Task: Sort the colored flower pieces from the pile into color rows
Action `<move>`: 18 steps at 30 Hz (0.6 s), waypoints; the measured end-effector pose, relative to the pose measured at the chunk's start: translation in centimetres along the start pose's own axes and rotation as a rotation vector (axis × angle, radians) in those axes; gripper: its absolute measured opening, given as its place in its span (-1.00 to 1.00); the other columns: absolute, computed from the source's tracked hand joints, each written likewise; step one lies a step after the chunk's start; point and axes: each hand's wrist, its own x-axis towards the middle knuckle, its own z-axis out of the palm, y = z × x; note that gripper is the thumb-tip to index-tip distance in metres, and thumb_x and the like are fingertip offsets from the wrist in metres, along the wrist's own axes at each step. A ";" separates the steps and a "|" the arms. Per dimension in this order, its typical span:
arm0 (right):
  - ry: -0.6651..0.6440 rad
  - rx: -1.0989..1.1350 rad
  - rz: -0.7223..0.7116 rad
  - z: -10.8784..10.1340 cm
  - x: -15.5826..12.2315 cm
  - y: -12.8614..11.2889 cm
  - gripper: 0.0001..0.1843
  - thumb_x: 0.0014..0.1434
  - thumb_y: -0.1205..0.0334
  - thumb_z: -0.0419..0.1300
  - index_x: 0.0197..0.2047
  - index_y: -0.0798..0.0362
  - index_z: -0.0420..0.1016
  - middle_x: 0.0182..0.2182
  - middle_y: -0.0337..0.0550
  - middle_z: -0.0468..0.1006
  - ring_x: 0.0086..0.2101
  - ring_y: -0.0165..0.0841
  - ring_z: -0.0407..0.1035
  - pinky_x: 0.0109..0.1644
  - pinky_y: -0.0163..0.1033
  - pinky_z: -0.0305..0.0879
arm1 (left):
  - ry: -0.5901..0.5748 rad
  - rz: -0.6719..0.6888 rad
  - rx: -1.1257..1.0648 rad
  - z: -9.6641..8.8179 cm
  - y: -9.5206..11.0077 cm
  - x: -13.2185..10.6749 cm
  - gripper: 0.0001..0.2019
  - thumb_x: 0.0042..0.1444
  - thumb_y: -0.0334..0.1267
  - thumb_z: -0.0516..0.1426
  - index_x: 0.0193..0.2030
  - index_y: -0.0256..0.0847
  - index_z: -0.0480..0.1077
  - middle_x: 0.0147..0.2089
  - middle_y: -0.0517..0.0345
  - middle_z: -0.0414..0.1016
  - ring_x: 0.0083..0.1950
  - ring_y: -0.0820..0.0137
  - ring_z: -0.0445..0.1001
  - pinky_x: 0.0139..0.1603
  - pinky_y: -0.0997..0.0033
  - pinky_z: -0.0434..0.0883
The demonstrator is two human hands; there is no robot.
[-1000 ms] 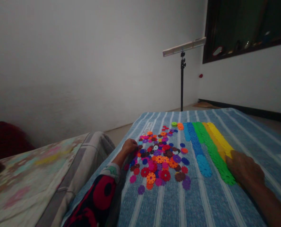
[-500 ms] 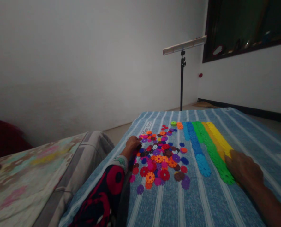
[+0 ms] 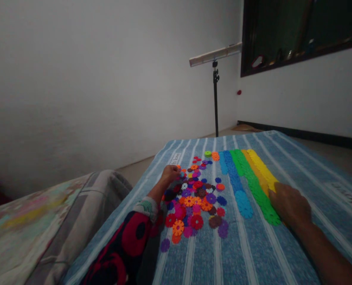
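Observation:
Many notched, flower-shaped plastic discs (image 3: 196,221) lie in a loose, mixed-colour pile on a blue striped cloth (image 3: 205,261). My left hand (image 3: 170,174) is at the pile's upper left edge, fingers bent together in a pinch; what is between them is too small to tell. Overlapping discs form long rows to the right: a blue row (image 3: 232,170), a green row (image 3: 260,196), an orange-yellow row (image 3: 257,170) and a yellow row (image 3: 262,168). At the near end of the yellow row rests my right hand (image 3: 291,204), closed, its fingertips partly hidden against the discs.
A short light-green stack (image 3: 208,153) and an orange stack (image 3: 215,156) sit at the far end beside the rows. Left of the cloth is a surface with a floral cover (image 3: 39,213). Behind stands a black pole (image 3: 216,103) with a flat panel on top, near the wall.
My left hand has shifted slightly up along the pile's left edge, its fingertips among the discs. My right hand stays by the yellow row's near end. The whole view has swung a little right.

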 end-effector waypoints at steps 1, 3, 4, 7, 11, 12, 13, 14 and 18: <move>0.004 -0.001 0.004 0.0 0.0 0.0 -0.71 0.30 0.12 -0.01 -0.17 0.10 0.45 -0.24 0.05 0.53 -0.20 -0.11 0.44 -0.27 -0.15 0.24 | -0.025 0.033 -0.021 1.0 1.1 0.2 -0.96 -0.14 -0.45 0.19 -0.53 -0.27 0.42 -0.58 0.28 0.37 -0.48 0.51 0.34 -0.44 0.56 0.26; 0.006 -0.004 0.007 0.0 0.1 -0.1 -0.71 0.30 0.11 0.00 -0.16 0.10 0.45 -0.24 0.05 0.54 -0.20 -0.12 0.44 -0.26 -0.14 0.24 | -0.076 0.095 -0.058 3.3 3.3 0.4 -0.95 -0.14 -0.45 0.17 -0.50 -0.28 0.45 -0.57 0.27 0.38 -0.48 0.50 0.35 -0.44 0.55 0.27; 0.006 -0.004 0.005 0.0 0.1 -0.1 -0.71 0.30 0.11 -0.01 -0.15 0.10 0.44 -0.23 0.05 0.54 -0.19 -0.12 0.44 -0.25 -0.14 0.24 | -0.099 0.121 -0.072 4.4 4.3 0.5 -0.94 -0.14 -0.45 0.16 -0.50 -0.28 0.46 -0.58 0.27 0.38 -0.49 0.50 0.34 -0.44 0.55 0.28; 0.000 -0.014 -0.002 0.0 0.3 -0.1 -0.71 0.31 0.12 -0.01 -0.14 0.10 0.44 -0.22 0.05 0.54 -0.18 -0.13 0.44 -0.24 -0.15 0.24 | -0.155 0.196 -0.097 7.8 7.3 0.7 -0.92 -0.17 -0.48 0.16 -0.53 -0.28 0.47 -0.58 0.27 0.39 -0.47 0.48 0.36 -0.41 0.53 0.30; -0.004 -0.025 0.014 -0.3 0.3 -0.3 -0.72 0.32 0.11 -0.01 -0.14 0.11 0.43 -0.24 0.05 0.53 -0.18 -0.13 0.44 -0.24 -0.16 0.22 | -0.192 0.248 -0.110 11.6 10.2 1.0 -0.89 -0.16 -0.50 0.15 -0.49 -0.30 0.50 -0.51 0.19 0.48 -0.43 0.45 0.42 -0.37 0.49 0.36; -0.006 -0.024 0.014 -0.4 0.3 -0.4 -0.72 0.32 0.12 0.00 -0.14 0.11 0.43 -0.24 0.04 0.53 -0.18 -0.13 0.44 -0.24 -0.16 0.22 | -0.195 0.255 -0.110 12.3 10.7 1.1 -0.88 -0.15 -0.50 0.15 -0.48 -0.30 0.51 -0.49 0.16 0.50 -0.43 0.44 0.44 -0.35 0.48 0.37; -0.007 -0.024 0.014 -0.5 0.3 -0.5 -0.73 0.32 0.12 0.00 -0.15 0.11 0.43 -0.24 0.04 0.53 -0.17 -0.12 0.44 -0.24 -0.16 0.22 | -0.196 0.260 -0.108 12.9 11.0 1.2 -0.87 -0.14 -0.50 0.15 -0.47 -0.30 0.52 -0.48 0.14 0.52 -0.41 0.43 0.46 -0.34 0.47 0.38; -0.009 -0.023 0.014 -0.7 0.3 -0.5 -0.74 0.32 0.13 0.00 -0.16 0.11 0.43 -0.24 0.04 0.53 -0.17 -0.12 0.44 -0.24 -0.16 0.22 | -0.196 0.266 -0.105 13.3 11.3 1.3 -0.87 -0.13 -0.50 0.14 -0.46 -0.30 0.53 -0.47 0.13 0.53 -0.40 0.41 0.47 -0.33 0.47 0.39; -0.009 -0.019 0.015 -1.0 0.2 -0.8 -0.75 0.32 0.14 0.01 -0.17 0.10 0.42 -0.22 0.04 0.54 -0.16 -0.13 0.43 -0.24 -0.16 0.21 | -0.198 0.289 -0.087 14.2 12.0 1.4 -0.86 -0.10 -0.51 0.15 -0.42 -0.30 0.54 -0.42 0.08 0.57 -0.35 0.39 0.50 -0.29 0.45 0.41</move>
